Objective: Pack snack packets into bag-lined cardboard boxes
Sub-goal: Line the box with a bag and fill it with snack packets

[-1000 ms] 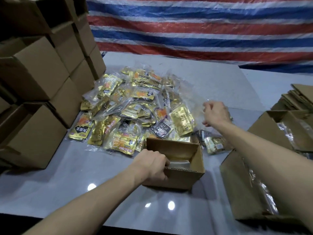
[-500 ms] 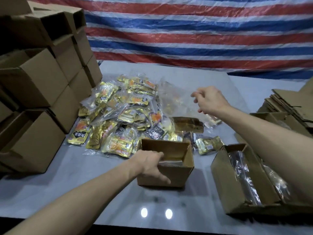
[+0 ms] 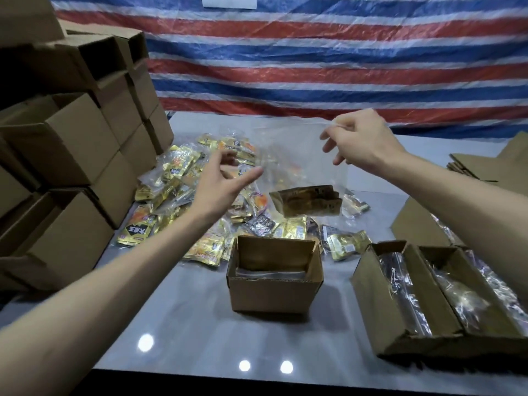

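Note:
My right hand (image 3: 360, 141) pinches the top edge of a clear plastic bag (image 3: 297, 155) and holds it up above the table. A gold snack packet (image 3: 307, 200) hangs inside the bag's bottom. My left hand (image 3: 221, 181) is raised by the bag's left side with fingers spread and holds nothing. Below the bag, a small open cardboard box (image 3: 275, 278) stands on the grey table (image 3: 185, 324). A heap of gold and orange snack packets (image 3: 183, 178) lies behind the box.
Stacked cardboard boxes (image 3: 68, 144) fill the left side. At the right, an open box with clear bags (image 3: 428, 298) lies on the table, and flat cardboard sheets (image 3: 497, 164) are piled behind it. A striped tarp (image 3: 314, 61) hangs at the back.
My left hand let go of the small box and rose toward the bag. My right hand lifted the clear bag higher, with the gold packet inside it.

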Motion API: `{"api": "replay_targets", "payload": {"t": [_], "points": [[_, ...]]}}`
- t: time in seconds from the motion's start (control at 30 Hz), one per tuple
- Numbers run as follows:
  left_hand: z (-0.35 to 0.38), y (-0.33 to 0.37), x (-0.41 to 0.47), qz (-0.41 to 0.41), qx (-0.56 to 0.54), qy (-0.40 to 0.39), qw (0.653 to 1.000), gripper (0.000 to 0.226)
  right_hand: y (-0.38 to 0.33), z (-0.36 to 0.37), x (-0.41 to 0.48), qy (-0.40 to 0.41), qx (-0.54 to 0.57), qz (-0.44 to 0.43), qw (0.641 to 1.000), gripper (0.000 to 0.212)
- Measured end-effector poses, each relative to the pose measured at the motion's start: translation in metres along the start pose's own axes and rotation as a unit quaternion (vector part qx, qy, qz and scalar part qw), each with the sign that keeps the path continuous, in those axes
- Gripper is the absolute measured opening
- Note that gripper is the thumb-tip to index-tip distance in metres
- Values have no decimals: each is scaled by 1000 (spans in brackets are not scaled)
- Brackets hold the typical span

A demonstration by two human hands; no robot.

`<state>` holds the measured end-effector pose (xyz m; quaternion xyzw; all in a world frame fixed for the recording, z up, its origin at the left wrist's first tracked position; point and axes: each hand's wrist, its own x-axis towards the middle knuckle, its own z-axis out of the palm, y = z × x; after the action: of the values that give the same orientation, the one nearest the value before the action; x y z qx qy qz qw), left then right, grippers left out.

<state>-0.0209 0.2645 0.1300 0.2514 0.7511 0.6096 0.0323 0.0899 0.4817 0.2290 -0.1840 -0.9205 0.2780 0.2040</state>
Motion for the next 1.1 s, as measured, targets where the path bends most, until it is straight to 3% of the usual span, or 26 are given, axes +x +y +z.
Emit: {"api": "replay_targets", "payload": {"t": [0.17,0.37,0.5,0.7,1.1], "points": [[-11,33,20,-3,-32,-71,997,74,-14,-3,-8,15,70,-40,997,27],[-20,51,14,50,-88,-69,992,17,-15,0,-18,-8,110,-29,993,19],[-24,50,3,67,-51,-79,993,24,-6,-1,-26,-25,152,-34,988,14],[-26,49,-5,35,-91,-129,987,27,14,-4,-40,-143,269,29,952,21],[-13,33,-17,-6,-67,-192,979,26,47,12,-59,-157,280,76,944,20]]}}
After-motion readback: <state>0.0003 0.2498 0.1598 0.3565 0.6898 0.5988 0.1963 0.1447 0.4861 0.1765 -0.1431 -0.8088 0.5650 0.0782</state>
